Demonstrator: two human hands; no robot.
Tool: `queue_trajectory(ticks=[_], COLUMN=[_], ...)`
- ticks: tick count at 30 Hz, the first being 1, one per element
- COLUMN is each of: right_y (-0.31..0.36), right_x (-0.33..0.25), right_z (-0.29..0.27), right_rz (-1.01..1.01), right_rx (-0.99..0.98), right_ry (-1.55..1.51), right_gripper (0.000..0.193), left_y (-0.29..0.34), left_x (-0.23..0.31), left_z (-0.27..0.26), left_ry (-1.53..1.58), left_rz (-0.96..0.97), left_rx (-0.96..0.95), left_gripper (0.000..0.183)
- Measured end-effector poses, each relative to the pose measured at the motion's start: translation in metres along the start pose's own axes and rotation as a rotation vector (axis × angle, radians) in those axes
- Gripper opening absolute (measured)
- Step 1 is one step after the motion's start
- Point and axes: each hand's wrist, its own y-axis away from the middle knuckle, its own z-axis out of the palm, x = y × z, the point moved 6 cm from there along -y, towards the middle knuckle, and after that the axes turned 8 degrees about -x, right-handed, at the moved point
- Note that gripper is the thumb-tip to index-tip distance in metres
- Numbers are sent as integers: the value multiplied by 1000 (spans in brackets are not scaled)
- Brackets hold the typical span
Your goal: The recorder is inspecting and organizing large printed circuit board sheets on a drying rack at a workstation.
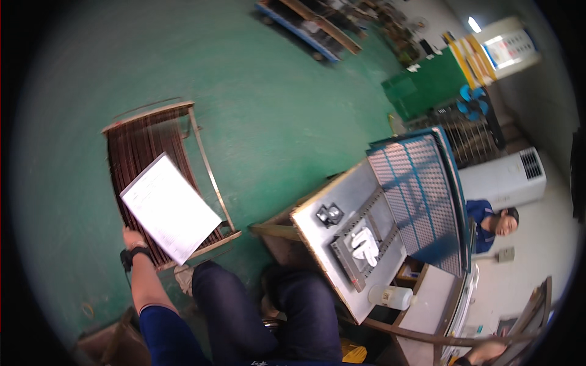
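At the left, my left hand (132, 238), with a dark band on its wrist, is closed at the near left edge of a low rack (122, 152) of dark brown strips between pale end bars. A white printed sheet (170, 207) lies slanted on the strips, close to my fingers but apart from them. My right hand (487, 351) is at the lower right rim, beside a brown bar (531, 314); its fingers are blurred and partly hidden.
Right of my knees stands a workbench (360, 183) with a metal fixture (347, 262), white gloves (365, 246), small black parts (329, 215) and a translucent bottle (390, 297). A blue-framed mesh panel (421, 195) rises behind. A person (482, 226) is beyond; a blue cart (299, 30) stands far off.
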Motion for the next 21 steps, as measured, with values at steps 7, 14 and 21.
queue_trajectory(ticks=[7, 14, 21], right_y=[7, 17, 19], right_x=[-61, -85, -101], right_z=[32, 31, 23], right_rz=[320, 381, 331], right_rx=[1, -19, -17], right_ry=[-595, -535, -767], right_gripper=[30, 32, 24], left_y=[22, 172, 211], left_x=[-70, -20, 26], left_z=[75, -68, -134], left_ry=[1515, 762, 911], left_rz=[-684, -489, -147], left_rx=[346, 990, 324], left_gripper=[35, 52, 60])
